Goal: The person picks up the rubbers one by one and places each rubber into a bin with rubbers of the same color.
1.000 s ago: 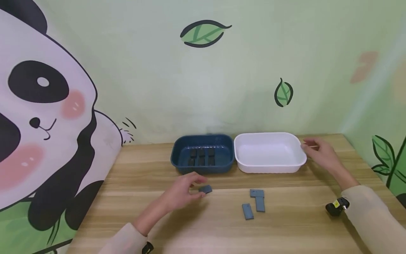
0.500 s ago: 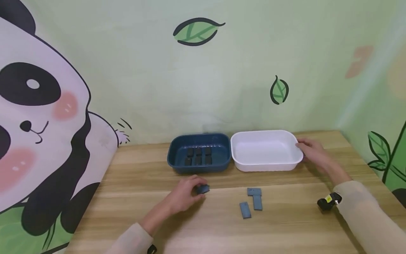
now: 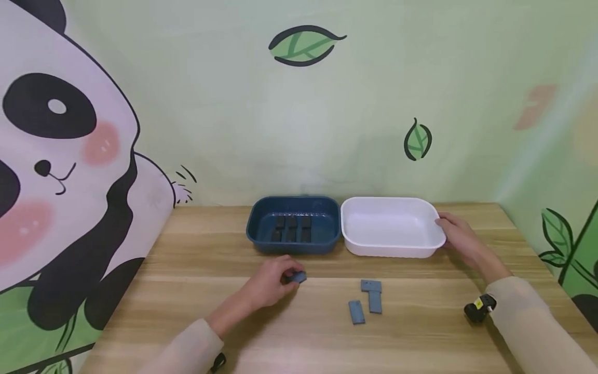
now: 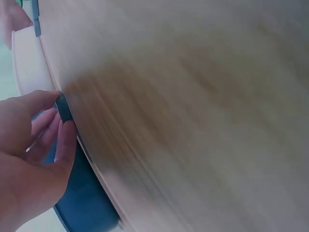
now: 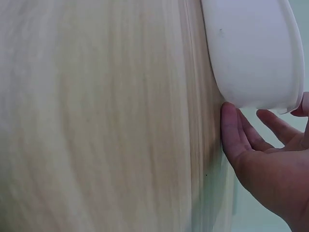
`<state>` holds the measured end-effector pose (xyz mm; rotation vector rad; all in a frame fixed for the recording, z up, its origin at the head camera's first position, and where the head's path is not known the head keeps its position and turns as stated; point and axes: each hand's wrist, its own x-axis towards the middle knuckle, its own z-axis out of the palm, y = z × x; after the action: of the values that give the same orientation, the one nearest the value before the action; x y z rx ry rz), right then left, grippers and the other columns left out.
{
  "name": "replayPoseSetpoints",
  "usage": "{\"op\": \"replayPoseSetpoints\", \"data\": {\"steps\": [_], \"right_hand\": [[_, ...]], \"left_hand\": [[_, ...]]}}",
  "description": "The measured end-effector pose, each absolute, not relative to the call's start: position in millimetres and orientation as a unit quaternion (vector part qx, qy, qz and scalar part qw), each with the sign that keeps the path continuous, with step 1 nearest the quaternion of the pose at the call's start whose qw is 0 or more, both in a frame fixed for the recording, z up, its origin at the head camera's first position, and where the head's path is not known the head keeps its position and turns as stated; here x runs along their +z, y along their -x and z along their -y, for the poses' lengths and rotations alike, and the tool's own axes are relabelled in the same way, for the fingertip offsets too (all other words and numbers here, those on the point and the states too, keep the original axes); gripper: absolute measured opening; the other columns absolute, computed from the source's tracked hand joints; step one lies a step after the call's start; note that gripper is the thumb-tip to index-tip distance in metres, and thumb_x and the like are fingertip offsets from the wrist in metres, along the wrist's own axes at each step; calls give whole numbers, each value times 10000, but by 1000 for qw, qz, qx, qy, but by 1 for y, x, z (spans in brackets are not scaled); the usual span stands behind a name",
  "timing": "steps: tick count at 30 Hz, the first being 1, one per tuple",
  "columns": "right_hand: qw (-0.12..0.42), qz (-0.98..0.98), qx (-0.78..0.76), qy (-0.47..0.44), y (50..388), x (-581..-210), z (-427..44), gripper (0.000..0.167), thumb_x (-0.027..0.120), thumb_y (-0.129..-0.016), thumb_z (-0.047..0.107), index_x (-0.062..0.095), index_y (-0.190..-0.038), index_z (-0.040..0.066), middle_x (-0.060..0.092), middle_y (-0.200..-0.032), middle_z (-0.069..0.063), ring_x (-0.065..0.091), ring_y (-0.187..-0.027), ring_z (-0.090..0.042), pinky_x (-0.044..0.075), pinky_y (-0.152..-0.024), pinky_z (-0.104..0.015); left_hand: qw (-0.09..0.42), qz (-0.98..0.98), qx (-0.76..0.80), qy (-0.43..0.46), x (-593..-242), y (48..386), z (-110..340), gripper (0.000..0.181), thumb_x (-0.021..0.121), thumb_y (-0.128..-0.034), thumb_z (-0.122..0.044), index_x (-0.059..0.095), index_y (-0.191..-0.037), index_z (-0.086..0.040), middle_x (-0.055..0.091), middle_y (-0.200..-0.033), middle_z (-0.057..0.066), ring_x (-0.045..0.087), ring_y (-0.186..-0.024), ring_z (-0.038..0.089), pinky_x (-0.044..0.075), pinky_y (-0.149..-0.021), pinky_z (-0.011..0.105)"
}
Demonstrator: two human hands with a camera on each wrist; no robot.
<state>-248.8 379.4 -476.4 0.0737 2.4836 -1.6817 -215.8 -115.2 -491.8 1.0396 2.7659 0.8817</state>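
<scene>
My left hand pinches a small blue-grey rectangular tile between thumb and fingers, just in front of the dark blue basin. In the left wrist view, the tile shows edge-on between the fingertips. At the right end of the white basin, my right hand holds the rim, one fingertip over it and other fingers low against the outer wall. Several dark blocks lie in two rows inside the blue basin. The white basin has nothing visible in it.
Three more blue-grey tiles lie on the wooden table: a crosswise tile touching an upright one, and a separate tile to their left. Behind the basins stands a wall painted with a panda and leaves.
The left fingers have closed round the tile near the blue basin. From beside the white basin, the right hand has come onto its rim. The view has shifted slightly.
</scene>
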Motion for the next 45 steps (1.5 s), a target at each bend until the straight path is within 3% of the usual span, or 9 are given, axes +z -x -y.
{"op": "replayPoseSetpoints", "data": {"steps": [4, 7, 18, 22, 29, 34, 45], "right_hand": [[69, -820, -568, -26, 248, -476, -384, 659, 264, -1165, 327, 186, -1598, -163, 317, -1579, -416, 584, -990, 50, 585, -863, -179], [66, -814, -577, -23, 248, -478, -385, 664, 272, -1163, 324, 178, -1597, -169, 318, -1570, -426, 581, -956, 81, 588, -858, -179], [74, -809, -582, -29, 253, -485, -381, 667, 280, -1162, 342, 183, -1614, -139, 328, -1588, -402, 591, -990, 68, 582, -881, -184], [76, -806, -587, -26, 256, -484, -378, 659, 279, -1163, 336, 185, -1617, -133, 326, -1591, -397, 595, -1007, 52, 585, -881, -189], [82, -803, -589, -29, 251, -480, -382, 661, 274, -1162, 323, 161, -1612, -148, 306, -1590, -411, 585, -1000, 62, 583, -863, -182], [90, -797, -597, -20, 253, -480, -384, 669, 270, -1163, 324, 140, -1610, -156, 288, -1593, -415, 565, -989, 94, 574, -876, -180], [103, -806, -582, -15, 253, -483, -390, 679, 260, -1168, 348, 140, -1612, -151, 274, -1605, -414, 558, -991, 110, 578, -878, -186]], "left_hand": [[21, -908, 248, -337, -487, 215, 108, 300, 845, -928, -182, 753, -1191, -70, 676, -1119, 29, 650, -923, 164, 600, -808, 298], [38, -911, 227, -342, -484, 213, 106, 365, 862, -919, -244, 742, -1210, -58, 654, -1127, 27, 597, -900, 141, 567, -780, 275], [119, -890, 225, -377, -473, 217, 115, 400, 834, -900, -18, 712, -1281, -19, 620, -1236, 83, 653, -1035, 207, 600, -901, 305], [119, -890, 223, -380, -473, 217, 118, 392, 840, -897, -22, 717, -1269, -34, 620, -1220, 68, 644, -1023, 197, 593, -906, 302], [113, -903, 218, -352, -476, 215, 117, 390, 856, -922, -211, 733, -1272, -89, 632, -1192, 17, 610, -1037, 173, 566, -936, 349], [104, -900, 226, -358, -474, 220, 118, 414, 886, -891, -270, 752, -1228, -70, 661, -1122, 17, 617, -990, 159, 580, -891, 315], [87, -871, 293, -385, -434, 216, 94, 393, 863, -909, -337, 754, -1212, -112, 657, -1102, -6, 689, -1083, 197, 600, -968, 322]]}}
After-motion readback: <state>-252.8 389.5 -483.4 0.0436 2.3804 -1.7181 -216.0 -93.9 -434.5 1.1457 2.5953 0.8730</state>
